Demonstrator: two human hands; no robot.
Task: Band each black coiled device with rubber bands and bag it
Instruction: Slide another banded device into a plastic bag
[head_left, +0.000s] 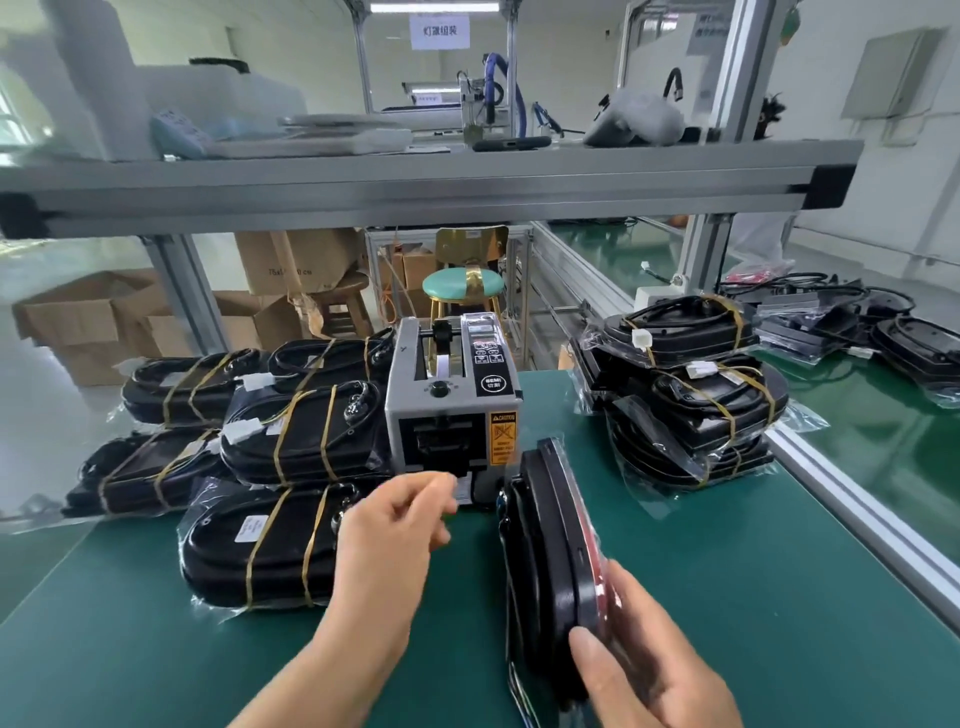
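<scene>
Black coiled device (550, 545): glossy oval, red right face. On edge on green mat (727, 597), long axis toward tape dispenser (452, 400). Near end gripped by right hand (649, 665). Left hand (395, 525) curled at dispenser, grasp unclear.

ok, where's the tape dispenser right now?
Head view, centre of the green mat: the grey tape dispenser stands between the left pile and the right pile of bagged devices, just beyond the left hand.

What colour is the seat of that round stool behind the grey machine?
The stool seat is mint green with a gold strip, seen in the head view.
</scene>
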